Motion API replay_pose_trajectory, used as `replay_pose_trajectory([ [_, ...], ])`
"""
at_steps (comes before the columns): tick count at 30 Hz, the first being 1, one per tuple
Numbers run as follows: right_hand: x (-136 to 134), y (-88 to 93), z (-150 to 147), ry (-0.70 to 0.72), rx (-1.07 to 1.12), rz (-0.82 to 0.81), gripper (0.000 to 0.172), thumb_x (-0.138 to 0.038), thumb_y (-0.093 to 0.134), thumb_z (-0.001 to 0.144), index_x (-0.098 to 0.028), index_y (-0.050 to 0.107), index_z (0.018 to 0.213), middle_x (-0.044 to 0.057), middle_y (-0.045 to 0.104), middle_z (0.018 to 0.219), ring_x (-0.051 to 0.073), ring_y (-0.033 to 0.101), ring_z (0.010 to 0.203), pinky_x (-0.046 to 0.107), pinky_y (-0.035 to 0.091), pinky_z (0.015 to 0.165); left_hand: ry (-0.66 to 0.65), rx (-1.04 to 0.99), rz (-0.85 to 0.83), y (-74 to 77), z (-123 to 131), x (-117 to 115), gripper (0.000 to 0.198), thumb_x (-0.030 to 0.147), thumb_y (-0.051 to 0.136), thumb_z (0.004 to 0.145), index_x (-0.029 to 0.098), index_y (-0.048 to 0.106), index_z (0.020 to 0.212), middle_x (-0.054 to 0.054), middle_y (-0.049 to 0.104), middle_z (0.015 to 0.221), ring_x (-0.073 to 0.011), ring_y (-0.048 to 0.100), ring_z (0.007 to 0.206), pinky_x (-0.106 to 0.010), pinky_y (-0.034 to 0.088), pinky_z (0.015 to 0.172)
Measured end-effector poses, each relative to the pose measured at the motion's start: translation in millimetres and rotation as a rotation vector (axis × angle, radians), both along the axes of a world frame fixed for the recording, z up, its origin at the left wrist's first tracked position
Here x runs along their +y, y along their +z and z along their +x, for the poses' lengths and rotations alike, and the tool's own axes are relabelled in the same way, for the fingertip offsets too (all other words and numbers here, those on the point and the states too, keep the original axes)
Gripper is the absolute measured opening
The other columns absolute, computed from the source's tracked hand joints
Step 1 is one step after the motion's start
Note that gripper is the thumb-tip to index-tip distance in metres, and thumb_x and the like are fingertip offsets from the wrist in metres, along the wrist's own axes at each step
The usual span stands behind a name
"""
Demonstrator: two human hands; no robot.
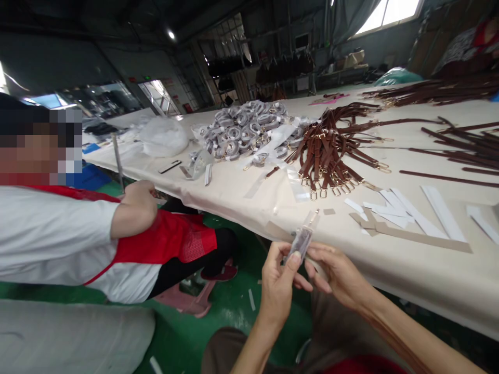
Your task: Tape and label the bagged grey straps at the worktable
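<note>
My left hand (277,283) and my right hand (335,272) meet just below the table's near edge. Both pinch a short brown strap (301,241) wrapped in clear plastic, with a metal clasp at its top end. The strap stands nearly upright between my fingertips. On the table beyond lies a pile of bare brown straps with gold rings (331,150). Farther back is a heap of wrapped, coiled straps (244,127).
A person in a white and red top (78,239) sits at my left by the cream-covered table (241,187). White paper strips (405,213) and cardboard strips lie at the right. Long brown straps (460,140) spread over the far right. Green floor lies below.
</note>
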State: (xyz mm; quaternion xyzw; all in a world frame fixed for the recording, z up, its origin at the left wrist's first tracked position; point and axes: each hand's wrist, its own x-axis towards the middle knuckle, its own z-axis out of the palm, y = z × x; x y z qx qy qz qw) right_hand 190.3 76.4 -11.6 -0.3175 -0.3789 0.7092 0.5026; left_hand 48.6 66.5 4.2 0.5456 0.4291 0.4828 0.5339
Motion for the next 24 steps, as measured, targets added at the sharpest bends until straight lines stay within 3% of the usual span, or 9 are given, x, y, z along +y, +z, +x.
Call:
replay_pose_trajectory([
  [4, -8.3, -3.4, -1.7, -0.023, 0.276, -0.074, 0.026, -0.04, 0.073, 0.081, -0.017, 0.062, 0.076, -0.005, 0.056, 0.056, 0.004, 0.034, 0.031, 0.021, 0.035, 0.039, -0.023, 0.022, -0.034, 4.6, -0.4, -0.2, 0.031, 0.047, 0.061, 0.09, 0.022, 0.045, 0.098, 0.004, 0.062, 0.09, -0.0103, 0.067, 0.045, -0.017, 0.041, 0.04],
  [6, -11.1, -6.9, -0.8, -0.026, 0.324, -0.074, 0.026, -0.039, 0.072, 0.083, -0.018, 0.061, 0.072, -0.007, 0.051, 0.048, 0.006, 0.034, 0.032, 0.026, 0.046, 0.048, -0.024, -0.007, -0.073, 7.0, 1.1, 0.2, 0.037, 0.047, 0.064, 0.088, 0.024, 0.04, 0.104, 0.004, 0.062, 0.092, -0.0121, 0.068, 0.046, -0.016, 0.041, 0.04],
  [8, -11.9, -10.6, 1.3, -0.02, 0.326, -0.07, 0.025, -0.038, 0.07, 0.084, -0.019, 0.06, 0.071, -0.008, 0.046, 0.043, 0.008, 0.033, 0.032, 0.028, 0.049, 0.052, -0.049, -0.049, -0.122, 9.7, 3.2, 1.2, 0.046, 0.046, 0.067, 0.086, 0.024, 0.037, 0.114, 0.003, 0.063, 0.093, -0.013, 0.068, 0.046, -0.016, 0.04, 0.04],
  [11, -10.9, -13.8, 7.6, -0.018, 0.265, -0.061, 0.025, -0.04, 0.069, 0.086, -0.019, 0.061, 0.075, -0.007, 0.046, 0.044, 0.007, 0.03, 0.032, 0.023, 0.034, 0.041, -0.102, -0.069, -0.163, 13.6, 5.4, 3.0, 0.051, 0.045, 0.066, 0.086, 0.023, 0.039, 0.124, 0.002, 0.064, 0.092, -0.0121, 0.068, 0.045, -0.016, 0.039, 0.04],
  [14, -10.6, -12.6, 17.2, -0.017, 0.071, -0.028, 0.027, -0.043, 0.067, 0.089, -0.016, 0.065, 0.087, -0.003, 0.055, 0.049, 0.007, 0.036, 0.033, 0.021, 0.022, 0.038, -0.14, -0.009, -0.147, 16.5, 4.7, 4.6, 0.033, 0.045, 0.063, 0.088, 0.019, 0.054, 0.106, 0.0, 0.063, 0.092, -0.0105, 0.067, 0.046, -0.015, 0.037, 0.04],
  [17, -13.5, -11.0, 28.1, -0.012, -0.141, -0.005, 0.035, -0.05, 0.069, 0.089, -0.015, 0.066, 0.089, 0.0, 0.063, 0.057, 0.008, 0.043, 0.034, 0.021, 0.019, 0.038, -0.123, 0.049, -0.109, 19.7, 1.4, 5.5, 0.025, 0.042, 0.063, 0.088, 0.018, 0.059, 0.092, 0.001, 0.062, 0.09, -0.0094, 0.067, 0.047, -0.015, 0.035, 0.04],
  [24, -17.9, -13.7, 34.7, -0.065, -0.285, 0.032, 0.044, -0.054, 0.07, 0.087, -0.015, 0.061, 0.072, -0.002, 0.058, 0.055, 0.004, 0.039, 0.036, 0.021, 0.016, 0.041, -0.162, 0.095, -0.107, 22.3, -4.0, 7.6, 0.026, 0.042, 0.062, 0.088, 0.018, 0.059, 0.097, -0.002, 0.063, 0.1, -0.0097, 0.068, 0.047, -0.014, 0.033, 0.039],
])
